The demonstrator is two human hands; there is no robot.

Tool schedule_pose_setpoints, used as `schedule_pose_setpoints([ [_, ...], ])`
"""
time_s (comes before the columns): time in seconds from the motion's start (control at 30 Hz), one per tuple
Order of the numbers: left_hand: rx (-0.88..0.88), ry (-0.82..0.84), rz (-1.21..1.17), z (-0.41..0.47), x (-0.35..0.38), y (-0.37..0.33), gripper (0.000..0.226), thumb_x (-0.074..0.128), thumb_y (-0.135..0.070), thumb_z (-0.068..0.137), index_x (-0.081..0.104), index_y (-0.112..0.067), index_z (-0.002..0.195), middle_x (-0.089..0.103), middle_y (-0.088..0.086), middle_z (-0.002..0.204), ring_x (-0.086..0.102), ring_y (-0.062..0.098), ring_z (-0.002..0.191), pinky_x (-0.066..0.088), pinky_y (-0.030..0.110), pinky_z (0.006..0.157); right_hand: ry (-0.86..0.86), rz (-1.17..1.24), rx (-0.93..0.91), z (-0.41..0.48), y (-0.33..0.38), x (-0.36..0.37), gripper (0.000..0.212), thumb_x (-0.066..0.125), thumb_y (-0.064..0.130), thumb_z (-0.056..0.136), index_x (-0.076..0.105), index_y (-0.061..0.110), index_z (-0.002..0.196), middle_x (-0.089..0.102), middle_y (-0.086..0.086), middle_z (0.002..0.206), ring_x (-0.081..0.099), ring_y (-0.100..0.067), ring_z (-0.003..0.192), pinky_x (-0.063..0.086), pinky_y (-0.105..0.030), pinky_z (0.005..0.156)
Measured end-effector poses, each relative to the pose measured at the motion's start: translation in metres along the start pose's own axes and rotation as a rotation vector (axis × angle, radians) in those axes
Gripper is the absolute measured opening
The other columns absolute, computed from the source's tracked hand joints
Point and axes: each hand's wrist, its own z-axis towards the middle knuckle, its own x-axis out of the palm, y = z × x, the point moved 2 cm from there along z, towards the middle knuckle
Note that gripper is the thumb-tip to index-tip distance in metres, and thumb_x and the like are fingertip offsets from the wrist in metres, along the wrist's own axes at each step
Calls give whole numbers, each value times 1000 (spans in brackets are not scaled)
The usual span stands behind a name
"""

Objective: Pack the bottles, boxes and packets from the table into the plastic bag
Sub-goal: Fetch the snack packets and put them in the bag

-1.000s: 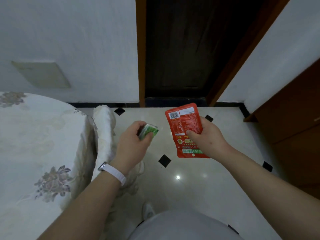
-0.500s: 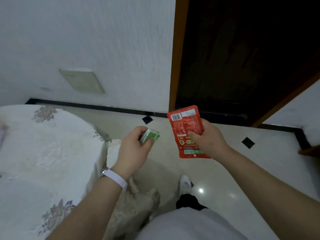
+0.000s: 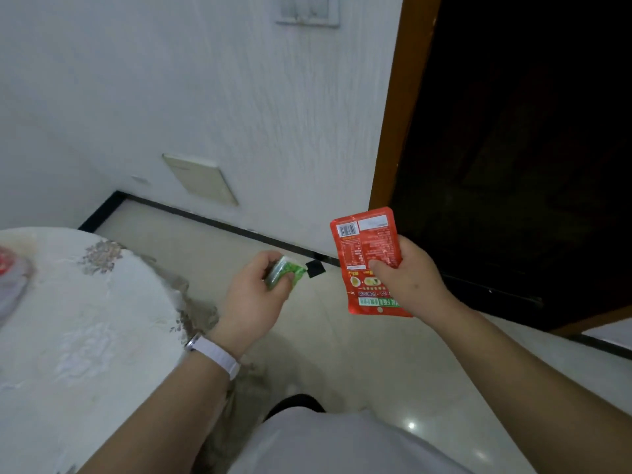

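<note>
Two packets are held up — left hand (image 3: 254,297) pinches the green packet (image 3: 285,276), right hand (image 3: 408,280) grips the red packet (image 3: 371,254).

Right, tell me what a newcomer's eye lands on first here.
The bright red packet stands out first, held up by the right hand at centre right, by the dark doorway. Next comes the small green packet pinched in the left hand, just left of it. The table under its pale flowered cloth fills the lower left.
</note>
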Motion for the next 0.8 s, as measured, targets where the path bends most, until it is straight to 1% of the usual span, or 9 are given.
schedule_pose_setpoints([
  [0.07,-20,-34,20,20,-3,8,32,70,-17,86,53,-43,86,65,-15,78,61,2,75,52,32,70,31,-6,-19,26,8,8,33,62,35,93,52,34,125,61,16,109,62,-6,93,50,-29,79],
  [0.1,-26,-42,14,31,-4,12,29,70,-18,85,54,-41,89,65,-16,78,61,3,75,51,31,69,45,-7,-25,39,12,13,34,62,35,93,52,34,126,61,16,110,63,-7,94,51,-28,79],
  [0.17,-48,-66,10,53,-6,23,20,69,-24,84,58,-37,93,66,-16,81,62,5,75,51,33,71,80,-34,-29,64,22,25,36,62,36,93,52,34,127,62,16,111,65,-7,96,53,-29,79],
  [0.23,-86,-74,4,80,-9,34,20,69,-23,86,57,-39,92,66,-16,83,63,9,78,52,35,72,116,-75,-25,92,35,38,37,63,37,92,51,34,128,63,15,112,65,-8,96,55,-32,82],
  [0.33,-120,-77,-48,129,-13,48,27,68,-20,86,54,-43,84,66,-15,82,62,6,77,51,33,71,155,-120,-20,133,58,52,35,63,37,92,52,33,125,64,14,111,66,-8,95,56,-34,84],
  [0.43,-127,-73,-99,183,-20,58,23,68,-19,86,58,-40,87,66,-13,82,61,4,74,51,32,70,164,-158,-25,177,84,61,33,64,35,92,52,34,123,64,15,108,66,-8,95,56,-35,85],
  [0.57,-101,-86,-120,251,-44,68,16,68,-22,87,61,-33,95,67,-14,84,61,3,76,50,29,68,160,-199,-73,236,130,79,29,63,38,92,51,37,119,63,18,105,65,-8,96,55,-30,82],
  [0.67,-123,-135,-145,291,-69,79,15,68,-22,87,62,-30,99,67,-15,87,62,3,78,48,25,66,155,-193,-109,274,159,99,29,62,39,92,51,38,119,62,18,107,64,-5,92,54,-30,83],
  [0.8,-141,-236,-152,326,-108,96,19,69,-19,87,62,-36,93,66,-16,84,62,1,75,47,22,64,230,-174,-139,313,189,134,23,61,37,94,49,41,113,59,24,97,61,3,81,44,-15,67],
])
